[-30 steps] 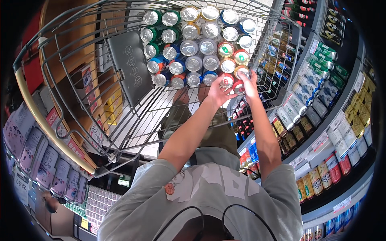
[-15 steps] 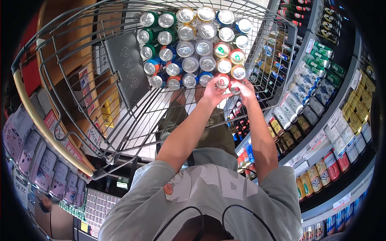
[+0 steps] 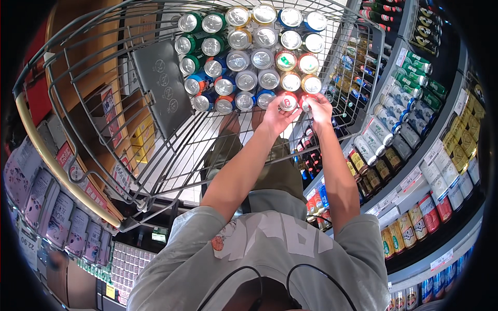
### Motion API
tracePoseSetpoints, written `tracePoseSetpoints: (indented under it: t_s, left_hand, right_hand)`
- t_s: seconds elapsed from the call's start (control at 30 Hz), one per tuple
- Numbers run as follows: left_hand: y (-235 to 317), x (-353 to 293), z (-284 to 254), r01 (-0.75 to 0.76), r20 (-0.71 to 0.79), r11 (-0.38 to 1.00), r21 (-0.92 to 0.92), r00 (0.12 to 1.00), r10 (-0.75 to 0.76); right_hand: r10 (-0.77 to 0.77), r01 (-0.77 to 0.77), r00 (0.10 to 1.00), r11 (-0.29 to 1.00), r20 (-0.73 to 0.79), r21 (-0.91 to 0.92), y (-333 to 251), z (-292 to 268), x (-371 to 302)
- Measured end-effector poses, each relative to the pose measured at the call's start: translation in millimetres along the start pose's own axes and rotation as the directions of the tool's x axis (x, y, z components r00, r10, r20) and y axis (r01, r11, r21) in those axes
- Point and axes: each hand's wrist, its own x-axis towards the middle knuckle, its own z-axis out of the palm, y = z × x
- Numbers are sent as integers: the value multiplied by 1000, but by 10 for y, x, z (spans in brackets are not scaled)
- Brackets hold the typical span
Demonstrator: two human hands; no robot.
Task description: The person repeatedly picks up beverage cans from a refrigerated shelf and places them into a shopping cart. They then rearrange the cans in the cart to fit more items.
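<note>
Inside a shopping cart (image 3: 171, 150), upright drink cans stand in close rows. Green cans (image 3: 194, 44) fill the far left, gold ones (image 3: 238, 17) the far middle, and blue ones (image 3: 316, 20) the far right. My left hand (image 3: 275, 116) has its fingers wrapped round a red-topped can (image 3: 288, 102) at the near end of the rows. Just to its right, my right hand (image 3: 320, 110) grips another red can (image 3: 305, 103) by its side, in line with the near row. Fingers partly cover both cans.
A grey plastic flap (image 3: 163, 83) forms the cart's left part, near its curved yellowish handle (image 3: 57, 166). On the right, shelves (image 3: 404, 186) carry many cans and bottles. Pale purple packages (image 3: 57, 220) stand at the lower left, by a wooden display (image 3: 85, 67).
My right hand has moved the red can slightly away from me, up beside the one at my left hand. My left hand has barely shifted.
</note>
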Motion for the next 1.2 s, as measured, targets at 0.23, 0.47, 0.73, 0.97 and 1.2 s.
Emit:
tracePoseSetpoints:
  t_s: [0.23, 0.47, 0.73, 0.97, 1.2]
  left_hand:
    - [14, -24, -1, -30, 36, 999, 26, 999, 29]
    - [48, -18, -52, 14, 61, 998, 64, 998, -18]
    - [48, -8, -124, 19, 89, 997, 77, 996, -26]
    - [40, -38, -161, 68, -2, 974, 218, 998, -69]
    - [364, -1455, -178, -90, 29, 670, 737, 994, 102]
  right_hand:
    - [-41, 42, 999, 999, 30, -22, 8, 22, 31]
    - [8, -10, 996, 1000, 86, 26, 18, 26, 38]
    - [58, -68, 986, 996, 159, 59, 25, -28, 16]
    - [-108, 113, 993, 989, 53, -98, -17, -34, -103]
    - [-862, 740, 507, 443, -12, -507, -605, -721, -511]
